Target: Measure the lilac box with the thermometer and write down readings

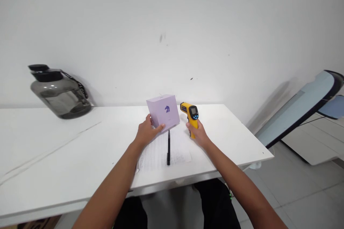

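My left hand (148,128) grips the lower left corner of a lilac box (170,114) with a dark blue horse-head mark on its front. The box is tilted, and the fingers behind it are partly hidden. In my right hand (198,133) is a yellow and black infrared thermometer (192,114), held by its handle, its small screen and blue buttons facing me. Its nose points toward the wall, just right of the box. Below the box a black pen (168,150) lies on a sheet of paper (153,155) covered in faint print or writing.
A large grey see-through water bottle (61,93) with a black lid stands at the left by the wall. The white table (67,150) ends at the right, where a pale blue panel with a dark rim (301,111) leans beyond its edge.
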A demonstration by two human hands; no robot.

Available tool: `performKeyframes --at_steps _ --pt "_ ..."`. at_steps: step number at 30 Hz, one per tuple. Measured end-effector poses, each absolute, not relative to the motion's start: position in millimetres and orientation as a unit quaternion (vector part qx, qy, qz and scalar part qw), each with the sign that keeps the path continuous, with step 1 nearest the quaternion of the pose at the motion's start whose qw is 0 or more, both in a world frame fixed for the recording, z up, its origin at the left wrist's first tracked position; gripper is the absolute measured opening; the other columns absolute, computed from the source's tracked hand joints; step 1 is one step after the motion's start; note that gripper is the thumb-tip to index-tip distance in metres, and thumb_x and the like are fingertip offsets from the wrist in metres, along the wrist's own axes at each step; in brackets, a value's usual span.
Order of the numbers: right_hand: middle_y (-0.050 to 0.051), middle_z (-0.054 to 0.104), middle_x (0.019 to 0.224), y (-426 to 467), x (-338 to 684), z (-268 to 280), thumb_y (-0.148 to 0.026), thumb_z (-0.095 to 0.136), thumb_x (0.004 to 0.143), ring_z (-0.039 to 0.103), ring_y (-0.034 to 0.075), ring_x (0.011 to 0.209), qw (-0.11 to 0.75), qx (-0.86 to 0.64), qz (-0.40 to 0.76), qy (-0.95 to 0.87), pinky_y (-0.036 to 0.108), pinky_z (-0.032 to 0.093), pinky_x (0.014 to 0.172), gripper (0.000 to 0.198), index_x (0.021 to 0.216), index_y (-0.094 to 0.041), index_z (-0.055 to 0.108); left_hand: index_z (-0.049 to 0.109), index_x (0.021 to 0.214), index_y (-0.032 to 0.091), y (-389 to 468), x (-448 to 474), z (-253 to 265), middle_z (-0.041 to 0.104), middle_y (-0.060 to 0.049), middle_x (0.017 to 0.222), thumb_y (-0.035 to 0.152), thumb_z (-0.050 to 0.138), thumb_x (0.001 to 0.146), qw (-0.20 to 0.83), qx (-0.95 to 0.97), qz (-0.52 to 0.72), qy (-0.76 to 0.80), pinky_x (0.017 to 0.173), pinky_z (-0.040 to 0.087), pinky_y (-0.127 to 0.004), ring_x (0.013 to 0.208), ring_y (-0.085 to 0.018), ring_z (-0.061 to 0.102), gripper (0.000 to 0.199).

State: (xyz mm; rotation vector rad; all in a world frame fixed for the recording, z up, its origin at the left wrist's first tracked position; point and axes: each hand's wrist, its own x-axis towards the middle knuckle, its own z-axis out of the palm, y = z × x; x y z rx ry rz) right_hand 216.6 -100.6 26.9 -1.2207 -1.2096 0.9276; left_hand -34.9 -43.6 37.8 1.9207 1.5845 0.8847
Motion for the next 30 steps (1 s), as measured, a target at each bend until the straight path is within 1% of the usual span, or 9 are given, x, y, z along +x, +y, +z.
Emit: performKeyframes --at_steps 2,4,9,12,15,20,23,26,30 --pt "-0.001 0.057 0.082 -104 210 25 -0.055 0.080 0.067 0.049 0.013 0.068 0.573 -0.463 0.459 -0.497 0.030 0.042 0.066 0.052 0.103 -0.023 0.060 0.047 0.134 0.022 -43 -35 38 0.070 -0.012 0.119 0.067 0.064 0.075 0.238 0.707 0.324 0.582 0.085 0.052 -0.042 0.103 -0.030 0.067 0.076" --pt "-0.002 0.055 0.080 -106 204 23 -0.049 0.084 0.064 0.046 0.012 0.067 0.557 -0.440 0.486 -0.510 0.029 0.041 0.065 0.050 0.098 -0.022 0.061 0.047 0.132 0.022 -44 -35 37 0.070 -0.011 0.116 0.067 0.064 0.075 0.227 0.713 0.318 0.582 0.084 0.051 -0.041 0.101 -0.030 0.066 0.075" --pt "-0.002 0.057 0.084 -109 196 17 -0.041 0.083 0.066 0.047 0.013 0.072 0.508 -0.445 0.482 -0.559 0.029 0.041 0.068 0.045 0.102 -0.020 0.063 0.046 0.128 0.021 -45 -33 37 0.069 -0.011 0.115 0.068 0.066 0.072 0.209 0.735 0.314 0.563 0.079 0.051 -0.039 0.100 -0.029 0.066 0.076" --pt "-0.002 0.055 0.084 -108 196 15 -0.038 0.081 0.068 0.046 0.012 0.072 0.514 -0.459 0.466 -0.556 0.029 0.041 0.068 0.043 0.102 -0.021 0.062 0.045 0.130 0.020 -46 -32 37 0.068 -0.011 0.116 0.067 0.070 0.070 0.193 0.745 0.309 0.559 0.080 0.051 -0.040 0.100 -0.030 0.066 0.080" --pt "-0.003 0.053 0.082 -107 197 15 -0.036 0.079 0.068 0.044 0.012 0.071 0.516 -0.468 0.460 -0.550 0.028 0.040 0.067 0.041 0.102 -0.021 0.062 0.045 0.131 0.020 -46 -31 37 0.067 -0.011 0.119 0.066 0.070 0.071 0.205 0.740 0.314 0.558 0.080 0.052 -0.039 0.103 -0.030 0.065 0.079" --pt "-0.002 0.053 0.080 -103 200 12 -0.037 0.080 0.067 0.044 0.012 0.070 0.501 -0.466 0.487 -0.543 0.028 0.039 0.065 0.040 0.098 -0.020 0.062 0.046 0.130 0.021 -45 -32 37 0.068 -0.010 0.117 0.065 0.070 0.072 0.213 0.740 0.317 0.554 0.080 0.051 -0.039 0.101 -0.028 0.065 0.077" --pt "-0.002 0.053 0.082 -103 200 11 -0.039 0.082 0.068 0.045 0.013 0.071 0.505 -0.450 0.501 -0.540 0.029 0.040 0.065 0.043 0.102 -0.020 0.062 0.045 0.133 0.020 -45 -32 37 0.067 -0.010 0.118 0.064 0.071 0.071 0.218 0.735 0.317 0.558 0.082 0.051 -0.040 0.103 -0.028 0.064 0.080" --pt "-0.001 0.056 0.088 -105 200 11 -0.042 0.082 0.071 0.048 0.013 0.074 0.521 -0.438 0.480 -0.554 0.030 0.043 0.069 0.046 0.107 -0.021 0.062 0.043 0.136 0.020 -45 -32 37 0.067 -0.010 0.120 0.065 0.070 0.072 0.230 0.727 0.317 0.564 0.083 0.051 -0.040 0.105 -0.028 0.064 0.082" --pt "0.002 0.062 0.099 -110 198 16 -0.044 0.077 0.077 0.055 0.017 0.084 0.540 -0.481 0.369 -0.584 0.034 0.048 0.079 0.047 0.115 -0.022 0.060 0.043 0.137 0.021 -45 -32 38 0.067 -0.010 0.120 0.067 0.070 0.072 0.236 0.722 0.317 0.568 0.084 0.051 -0.039 0.105 -0.028 0.064 0.084"
